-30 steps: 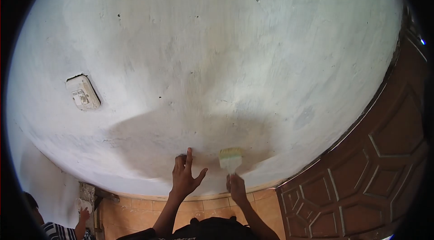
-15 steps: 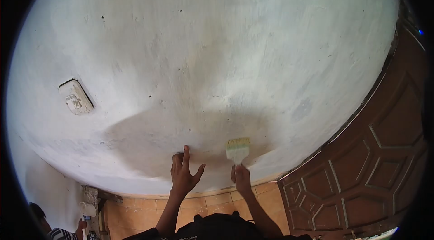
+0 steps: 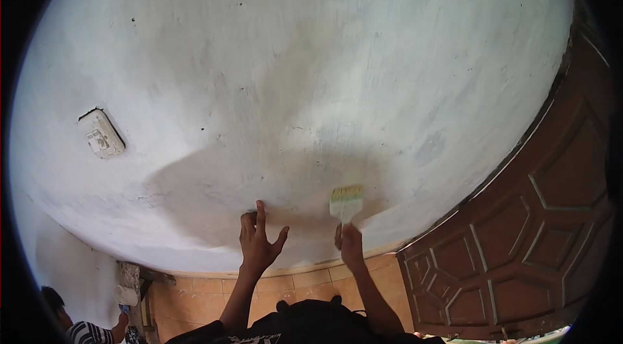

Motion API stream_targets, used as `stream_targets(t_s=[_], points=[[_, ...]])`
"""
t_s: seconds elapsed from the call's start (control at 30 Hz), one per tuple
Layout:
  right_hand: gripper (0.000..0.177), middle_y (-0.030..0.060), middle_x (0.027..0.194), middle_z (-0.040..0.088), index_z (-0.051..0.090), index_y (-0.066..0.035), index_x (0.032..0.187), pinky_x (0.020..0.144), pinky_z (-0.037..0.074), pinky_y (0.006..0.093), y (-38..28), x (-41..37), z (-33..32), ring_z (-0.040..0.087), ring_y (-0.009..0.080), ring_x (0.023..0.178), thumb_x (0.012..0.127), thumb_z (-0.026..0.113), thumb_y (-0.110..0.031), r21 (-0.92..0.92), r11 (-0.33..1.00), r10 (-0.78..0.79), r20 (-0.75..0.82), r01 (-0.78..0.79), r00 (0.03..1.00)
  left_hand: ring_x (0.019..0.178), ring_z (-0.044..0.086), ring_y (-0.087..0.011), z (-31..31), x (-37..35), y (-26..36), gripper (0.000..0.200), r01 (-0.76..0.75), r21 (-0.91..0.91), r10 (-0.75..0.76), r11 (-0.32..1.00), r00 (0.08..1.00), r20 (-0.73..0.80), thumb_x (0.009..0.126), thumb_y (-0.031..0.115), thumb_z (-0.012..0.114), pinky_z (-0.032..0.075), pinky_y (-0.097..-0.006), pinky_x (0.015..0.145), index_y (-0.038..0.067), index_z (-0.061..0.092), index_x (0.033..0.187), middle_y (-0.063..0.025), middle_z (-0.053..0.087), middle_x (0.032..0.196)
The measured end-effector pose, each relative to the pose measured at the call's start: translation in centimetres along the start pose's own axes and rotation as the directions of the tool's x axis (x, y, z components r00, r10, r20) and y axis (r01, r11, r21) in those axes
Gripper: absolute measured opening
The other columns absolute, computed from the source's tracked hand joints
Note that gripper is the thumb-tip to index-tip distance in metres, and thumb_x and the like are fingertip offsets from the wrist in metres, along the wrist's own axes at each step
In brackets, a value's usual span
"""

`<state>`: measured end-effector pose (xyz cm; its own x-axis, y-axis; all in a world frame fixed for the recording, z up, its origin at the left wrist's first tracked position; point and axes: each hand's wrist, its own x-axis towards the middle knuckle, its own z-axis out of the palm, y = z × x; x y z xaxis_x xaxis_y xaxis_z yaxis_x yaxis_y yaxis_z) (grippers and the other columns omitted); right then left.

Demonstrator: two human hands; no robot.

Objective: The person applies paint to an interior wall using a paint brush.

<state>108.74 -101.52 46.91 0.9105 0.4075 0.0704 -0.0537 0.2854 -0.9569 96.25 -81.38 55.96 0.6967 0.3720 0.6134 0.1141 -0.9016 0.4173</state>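
A white wall (image 3: 285, 104) with small dark holes fills most of the head view. My left hand (image 3: 259, 240) is raised near the wall's lower part, index finger and thumb apart, the other fingers partly curled; it holds nothing that I can see. To its right, my right hand (image 3: 350, 243) is closed around the handle of a wide paint brush (image 3: 346, 202). The brush points upward, its yellowish bristles at the wall surface.
A switch plate (image 3: 102, 133) is on the wall at left. The brown panelled door (image 3: 506, 260) stands at right above an orange tiled floor (image 3: 279, 289). At lower left, a person in a striped sleeve (image 3: 89, 332) is near a pale container (image 3: 126, 295).
The brush and my right hand have moved slightly up and to the right. My left hand has shifted a little up and left. The view has shifted slightly too.
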Motion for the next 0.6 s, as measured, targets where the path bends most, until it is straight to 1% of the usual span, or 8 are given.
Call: stream_targets(t_s=[0.1,0.2,0.23,0.27,0.3,0.4,0.5,0.6], points=[[0.037,-0.0049,0.056,0.034,0.044,-0.011,0.077,0.042,0.022,0.0242,1.7,-4.2,-0.7,0.029,0.005,0.044,0.106,0.044,-0.034,0.034,0.994,0.109,-0.028,-0.108,0.994,0.094,0.051,-0.0326,-0.1,0.1,0.0,0.097,-0.033,0.013,0.033,0.999,0.999,-0.012,0.079,0.031,0.08,0.048,-0.0439,0.076,0.003,0.024,0.153,-0.0194,0.048,0.107],[0.037,-0.0039,0.056,0.036,0.042,-0.012,0.075,0.042,0.023,0.0247,-0.4,-3.6,-1.0,0.029,0.0061,0.043,0.106,0.044,-0.033,-0.019,0.996,-0.084,-0.057,0.083,0.995,0.097,0.052,-0.0325,-0.4,0.1,0.3,0.102,-0.017,0.028,0.016,0.999,0.999,0.041,0.078,0.023,0.081,0.048,-0.043,0.081,-0.001,0.017,0.154,-0.0191,0.046,0.11],[0.038,-0.003,0.056,0.037,0.04,-0.012,0.074,0.043,0.023,0.025,0.2,-2.0,-2.1,0.03,0.0068,0.044,0.106,0.043,-0.033,-0.152,0.954,-0.265,-0.038,0.256,0.964,0.097,0.052,-0.0324,-0.4,0.0,0.4,0.102,-0.019,0.02,0.019,1.0,0.999,0.032,0.078,0.023,0.081,0.048,-0.0431,0.081,-0.001,0.017,0.154,-0.0191,0.045,0.11],[0.039,-0.003,0.056,0.037,0.042,-0.01,0.076,0.043,0.023,0.0252,-2.9,-1.0,-1.5,0.031,0.006,0.046,0.106,0.044,-0.035,-0.079,0.978,-0.198,-0.058,0.193,0.978,0.097,0.051,-0.0324,-0.3,0.1,0.4,0.102,-0.023,0.01,0.023,1.0,0.999,0.023,0.078,0.023,0.081,0.047,-0.0431,0.082,-0.001,0.017,0.154,-0.0191,0.045,0.11],[0.038,-0.0038,0.057,0.036,0.044,-0.01,0.078,0.043,0.023,0.0251,-5.9,0.0,-0.8,0.031,0.0053,0.047,0.106,0.044,-0.036,-0.068,0.969,-0.241,-0.038,0.238,0.97,0.097,0.051,-0.0324,-0.1,0.2,0.5,0.102,-0.028,0.0,0.028,1.0,1.0,0.01,0.078,0.022,0.08,0.047,-0.0431,0.082,-0.001,0.016,0.154,-0.0191,0.045,0.11],[0.038,-0.005,0.059,0.035,0.046,-0.009,0.08,0.043,0.021,0.0245,-10.7,2.1,0.1,0.029,0.0046,0.047,0.105,0.045,-0.037,0.072,0.987,-0.146,0.029,0.144,0.989,0.097,0.049,-0.0324,0.3,0.1,0.7,0.103,-0.009,0.014,0.009,1.0,1.0,-0.008,0.078,0.022,0.08,0.046,-0.0431,0.084,0.0,0.015,0.155,-0.0189,0.044,0.109],[0.037,-0.0059,0.061,0.033,0.046,-0.01,0.08,0.043,0.02,0.0236,-5.3,2.2,-1.2,0.028,0.0044,0.047,0.105,0.046,-0.037,0.11,0.991,-0.085,0.023,0.082,0.996,0.098,0.048,-0.0326,0.4,-0.1,0.7,0.104,0.0,0.0,0.0,1.0,1.0,-0.012,0.078,0.021,0.08,0.045,-0.043,0.086,0.0,0.013,0.155,-0.0191,0.043,0.11],[0.038,-0.0057,0.061,0.034,0.046,-0.01,0.08,0.043,0.02,0.0232,0.9,-1.3,-2.8,0.028,0.0044,0.046,0.105,0.046,-0.039,0.137,0.987,0.087,0.004,-0.086,0.996,0.1,0.047,-0.0322,0.1,0.0,1.2,0.104,0.025,-0.035,-0.025,0.999,1.0,-0.004,0.078,0.018,0.079,0.044,-0.0429,0.088,0.002,0.012,0.156,-0.0189,0.043,0.11]])
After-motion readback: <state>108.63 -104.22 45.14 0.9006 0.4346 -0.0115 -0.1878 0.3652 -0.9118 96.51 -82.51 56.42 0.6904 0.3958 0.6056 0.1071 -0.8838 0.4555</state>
